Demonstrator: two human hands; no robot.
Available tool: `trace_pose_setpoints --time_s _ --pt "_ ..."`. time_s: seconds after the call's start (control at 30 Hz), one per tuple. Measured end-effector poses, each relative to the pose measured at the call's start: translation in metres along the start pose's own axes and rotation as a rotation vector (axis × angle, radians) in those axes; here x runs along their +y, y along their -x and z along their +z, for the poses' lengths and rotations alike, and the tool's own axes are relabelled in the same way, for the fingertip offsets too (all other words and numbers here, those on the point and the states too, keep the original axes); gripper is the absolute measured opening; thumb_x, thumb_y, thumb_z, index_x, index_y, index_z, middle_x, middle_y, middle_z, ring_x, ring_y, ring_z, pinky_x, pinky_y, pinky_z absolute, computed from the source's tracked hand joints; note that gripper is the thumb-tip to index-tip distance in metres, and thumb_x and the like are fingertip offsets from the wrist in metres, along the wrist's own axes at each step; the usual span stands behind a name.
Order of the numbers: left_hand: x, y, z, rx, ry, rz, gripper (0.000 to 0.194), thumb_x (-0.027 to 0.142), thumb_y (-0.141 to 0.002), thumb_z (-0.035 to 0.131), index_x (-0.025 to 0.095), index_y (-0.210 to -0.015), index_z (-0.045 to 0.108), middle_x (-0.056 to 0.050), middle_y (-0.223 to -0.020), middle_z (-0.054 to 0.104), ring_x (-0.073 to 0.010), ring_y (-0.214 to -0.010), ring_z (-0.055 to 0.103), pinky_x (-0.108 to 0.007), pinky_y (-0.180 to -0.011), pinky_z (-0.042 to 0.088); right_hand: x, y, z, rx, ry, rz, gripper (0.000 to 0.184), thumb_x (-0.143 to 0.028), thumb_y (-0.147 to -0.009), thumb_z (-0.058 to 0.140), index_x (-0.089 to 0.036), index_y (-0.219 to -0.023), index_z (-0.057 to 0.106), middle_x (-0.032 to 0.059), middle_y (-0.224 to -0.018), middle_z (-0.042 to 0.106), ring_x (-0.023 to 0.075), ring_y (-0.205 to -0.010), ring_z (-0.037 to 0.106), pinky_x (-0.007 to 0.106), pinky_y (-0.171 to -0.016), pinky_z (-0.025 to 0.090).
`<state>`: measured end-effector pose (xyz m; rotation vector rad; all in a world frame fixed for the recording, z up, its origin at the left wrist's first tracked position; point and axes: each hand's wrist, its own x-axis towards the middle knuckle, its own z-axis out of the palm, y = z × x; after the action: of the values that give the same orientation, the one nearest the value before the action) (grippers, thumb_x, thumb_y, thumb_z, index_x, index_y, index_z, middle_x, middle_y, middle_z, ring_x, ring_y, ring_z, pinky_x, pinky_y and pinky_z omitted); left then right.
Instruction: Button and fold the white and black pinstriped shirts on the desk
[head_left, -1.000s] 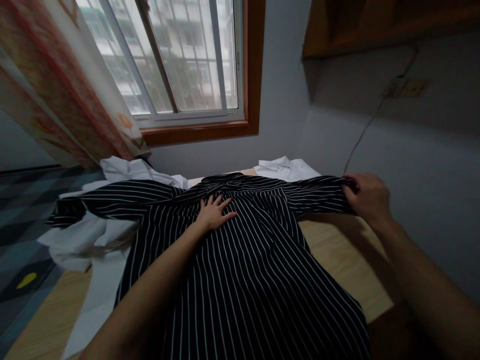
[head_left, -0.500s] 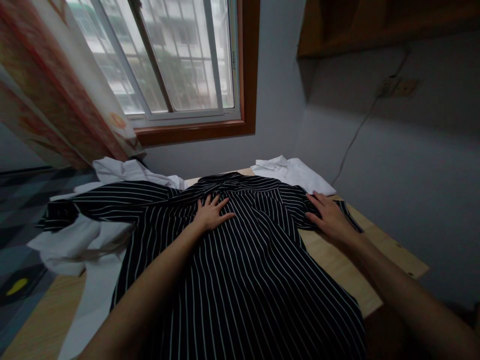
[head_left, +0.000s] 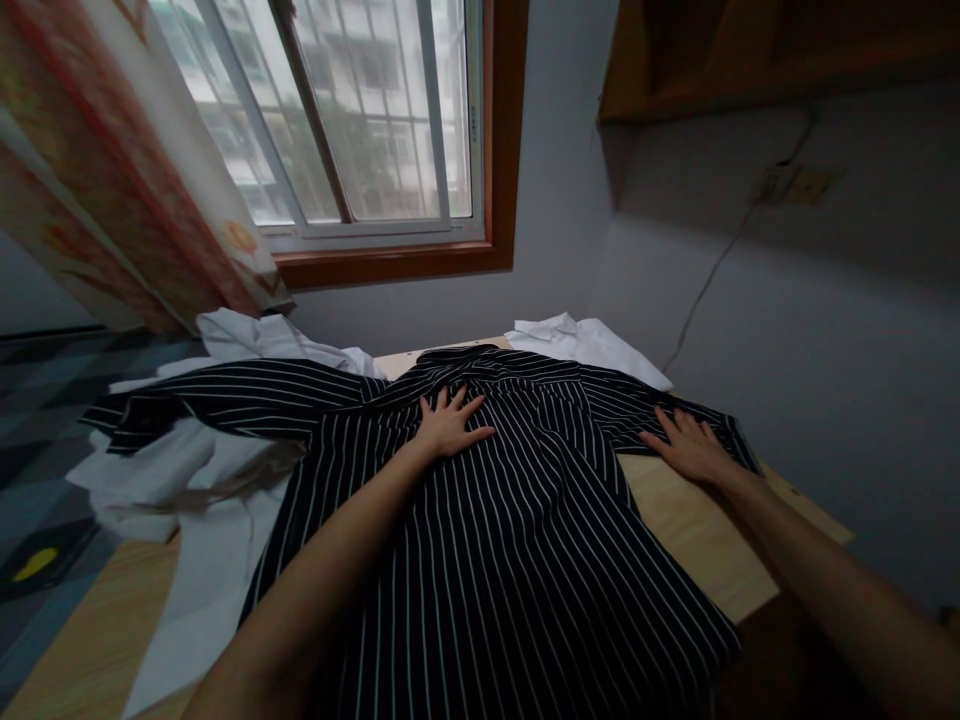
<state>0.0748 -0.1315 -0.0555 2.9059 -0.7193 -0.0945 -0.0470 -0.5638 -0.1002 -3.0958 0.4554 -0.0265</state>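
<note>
A black shirt with white stripes [head_left: 495, 540] lies spread over the wooden table [head_left: 697, 520], collar toward the window, with a pocket on its upper right part. My left hand [head_left: 450, 425] rests with fingers spread on the upper chest of the shirt. On the right sleeve [head_left: 630, 410] my right hand [head_left: 690, 445] lies flat, fingers apart, near the cuff end. The left sleeve [head_left: 247, 390] stretches out over crumpled white cloth [head_left: 187, 470]. Neither hand grips anything.
More white cloth lies at the back left [head_left: 262, 340] and a white folded piece [head_left: 585, 340] at the back right corner. A window [head_left: 360, 130] with a curtain [head_left: 112, 170] stands behind. A wooden shelf [head_left: 712, 90] hangs at upper right, above a wall cable [head_left: 705, 285].
My right hand has slid right along the sleeve, which now lies straighter and reaches farther right. My left hand and the shirt have shifted slightly right in view.
</note>
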Motion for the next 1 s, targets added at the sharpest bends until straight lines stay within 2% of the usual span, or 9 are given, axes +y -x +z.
trace_pose_setpoints --time_s 0.1,0.2,0.27,0.33,0.43,0.53,0.67,0.8,1.0 --pt "-0.006 0.009 -0.025 -0.016 0.126 0.071 0.070 0.066 -0.089 0.038 0.029 -0.148 0.036 -0.010 -0.155 0.033 -0.0360 -0.141 0.028 -0.058 -0.110 0.024 0.005 -0.017 -0.020 -0.109 -0.021 -0.052 0.077 -0.062 -0.085 0.047 -0.010 -0.141 0.047 0.0232 -0.141 0.048 0.0391 -0.132 0.043 0.055 -0.108 0.032" --pt "-0.028 0.029 -0.063 0.157 0.065 0.141 0.062 0.055 -0.090 0.045 0.021 -0.142 0.045 -0.012 -0.144 0.048 -0.0271 -0.131 0.043 -0.042 -0.109 0.032 -0.020 -0.033 -0.048 -0.090 -0.057 -0.193 0.060 -0.054 -0.086 0.049 -0.012 -0.128 0.060 0.0200 -0.126 0.061 0.0370 -0.117 0.057 0.051 -0.100 0.042" --pt "-0.047 0.047 -0.085 0.258 -0.119 0.090 0.057 0.053 -0.086 0.053 0.021 -0.133 0.054 -0.012 -0.137 0.054 -0.0302 -0.128 0.045 -0.046 -0.109 0.030 -0.060 -0.037 -0.065 0.051 -0.081 -0.279 0.057 -0.051 -0.091 0.044 -0.012 -0.131 0.057 0.0187 -0.132 0.058 0.0347 -0.122 0.053 0.048 -0.103 0.041" --pt "-0.064 0.065 -0.101 0.257 -0.292 0.004 0.048 0.050 -0.081 0.060 0.023 -0.121 0.062 -0.013 -0.128 0.059 -0.0338 -0.125 0.045 -0.050 -0.106 0.031 -0.113 -0.033 -0.074 0.152 -0.130 -0.391 0.063 -0.051 -0.093 0.042 -0.010 -0.140 0.048 0.0186 -0.143 0.047 0.0327 -0.132 0.044 0.045 -0.110 0.034" --pt "-0.081 0.084 -0.110 0.197 -0.400 -0.086 0.022 0.033 -0.083 0.057 0.023 -0.099 0.070 -0.014 -0.117 0.064 -0.0336 -0.121 0.048 -0.049 -0.103 0.034 -0.194 -0.017 -0.072 0.146 -0.208 -0.615 0.065 -0.054 -0.095 0.039 -0.016 -0.147 0.038 0.0129 -0.154 0.032 0.0308 -0.140 0.032 0.045 -0.114 0.028" --pt "-0.090 0.088 -0.119 0.240 -0.405 -0.183 0.026 0.020 -0.087 0.046 0.021 -0.094 0.071 -0.015 -0.107 0.067 -0.0322 -0.112 0.055 -0.046 -0.097 0.039 -0.245 -0.005 -0.053 0.072 -0.197 -0.786 0.065 -0.058 -0.094 0.039 -0.024 -0.150 0.034 0.0081 -0.157 0.027 0.0320 -0.144 0.022 0.052 -0.116 0.019" --pt "-0.104 0.074 -0.152 0.397 -0.408 -0.455 0.035 0.031 -0.095 0.038 0.018 -0.116 0.063 -0.014 -0.099 0.068 -0.0296 -0.093 0.063 -0.039 -0.080 0.047 -0.254 -0.004 -0.027 -0.008 -0.177 -0.804 0.067 -0.062 -0.095 0.033 -0.024 -0.150 0.034 0.0097 -0.156 0.027 0.0326 -0.145 0.019 0.056 -0.115 0.016" --pt "-0.128 0.056 -0.184 0.479 -0.532 -0.575 0.044 0.045 -0.099 0.030 0.018 -0.119 0.059 -0.012 -0.101 0.067 -0.0262 -0.093 0.061 -0.036 -0.081 0.046 -0.241 -0.005 -0.021 0.013 -0.181 -0.808 0.068 -0.063 -0.096 0.028 -0.022 -0.150 0.034 0.0108 -0.156 0.027 0.0310 -0.145 0.019 0.054 -0.116 0.016" --pt "-0.147 0.042 -0.172 0.390 -0.619 -0.532 0.065 0.057 -0.098 0.017 0.010 -0.114 0.059 -0.014 -0.106 0.065 -0.0256 -0.101 0.057 -0.038 -0.088 0.042 -0.239 -0.001 -0.024 0.015 -0.190 -0.828 0.070 -0.065 -0.095 0.027 -0.022 -0.150 0.034 0.0100 -0.157 0.026 0.0309 -0.145 0.019 0.053 -0.116 0.015"
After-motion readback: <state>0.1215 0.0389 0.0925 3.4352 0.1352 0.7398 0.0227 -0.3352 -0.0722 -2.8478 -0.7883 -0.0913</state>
